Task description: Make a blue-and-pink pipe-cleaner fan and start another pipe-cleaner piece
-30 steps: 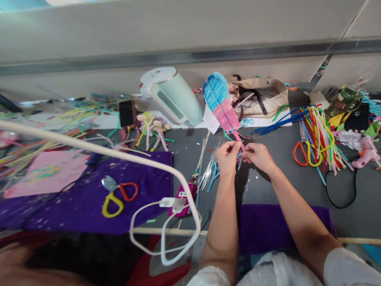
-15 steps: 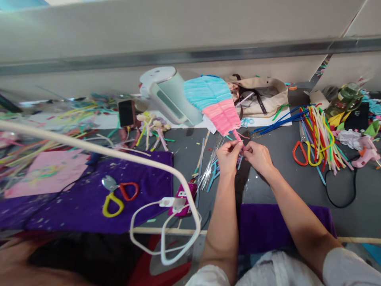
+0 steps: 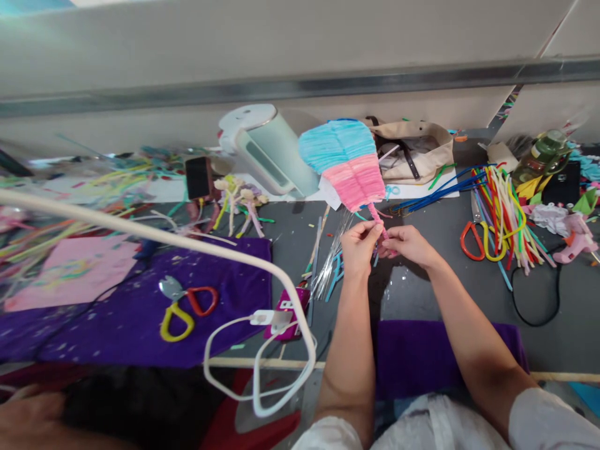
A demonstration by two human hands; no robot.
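Observation:
A fan-shaped piece made of fuzzy pipe cleaners (image 3: 344, 165), light blue above and pink below, stands tilted over the table on a thin twisted pink stem. My left hand (image 3: 360, 247) pinches that stem just under the pink part. Close beside it, my right hand (image 3: 405, 244) pinches the stem's lower end, fingers closed. The fingers hide part of the stem. Behind the piece lies a beige bag (image 3: 431, 150). Thin clear strips (image 3: 328, 269) and a few blue pipe cleaners (image 3: 335, 278) lie left of my left hand.
A pale green pitcher-like appliance (image 3: 276, 150) stands at the back. Scissors (image 3: 482, 240) and a bundle of coloured pipe cleaners (image 3: 509, 212) lie to the right. Further left are a purple cloth (image 3: 234, 281), another pair of scissors (image 3: 175, 306) and a white cable (image 3: 285, 275). Someone's arm (image 3: 42, 412) shows lower left.
The fan-shaped piece has swung slightly to the right and stands more upright. My right hand has shifted a little, its fingers turning lower on the stem. My left hand has barely moved.

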